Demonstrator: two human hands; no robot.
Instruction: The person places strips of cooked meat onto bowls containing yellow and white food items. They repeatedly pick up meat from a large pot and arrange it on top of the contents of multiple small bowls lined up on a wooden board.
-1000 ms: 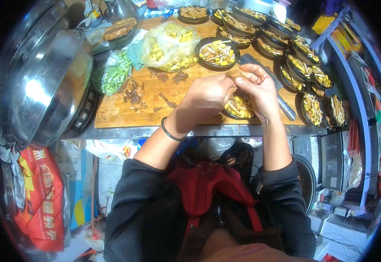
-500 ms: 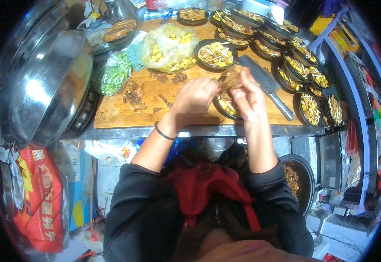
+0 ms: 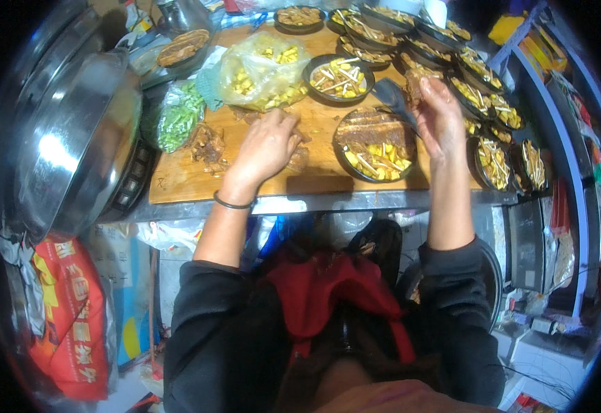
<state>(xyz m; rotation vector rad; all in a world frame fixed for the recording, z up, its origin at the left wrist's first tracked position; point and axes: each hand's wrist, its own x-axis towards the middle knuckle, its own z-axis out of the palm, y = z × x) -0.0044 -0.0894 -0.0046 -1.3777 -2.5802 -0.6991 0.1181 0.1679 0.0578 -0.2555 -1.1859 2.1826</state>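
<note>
On the wooden cutting board (image 3: 314,182), my left hand (image 3: 269,141) is lowered over brown meat scraps (image 3: 300,160), its fingers curled; what they grip is hidden. My right hand (image 3: 441,113) is raised at the right, closed on a piece of brown cooked meat (image 3: 416,86). Between the hands stands a black bowl (image 3: 345,167) with meat slabs (image 3: 366,127) on its far side and yellow cubes with pale strips (image 3: 383,162) on the near side. A cleaver (image 3: 388,96) lies behind the bowl, its handle hidden around my right hand.
Another filled black bowl (image 3: 339,79) sits beyond. A clear bag of yellow cubes (image 3: 262,72) and a bag of chopped greens (image 3: 180,113) lie at the left, near more meat scraps (image 3: 206,144). Several filled bowls (image 3: 490,162) crowd the right. A large metal pan (image 3: 73,138) stands far left.
My hands have moved apart: the left to the scraps, the right outward and up with meat. The bowl previously hidden beneath them now shows meat slabs.
</note>
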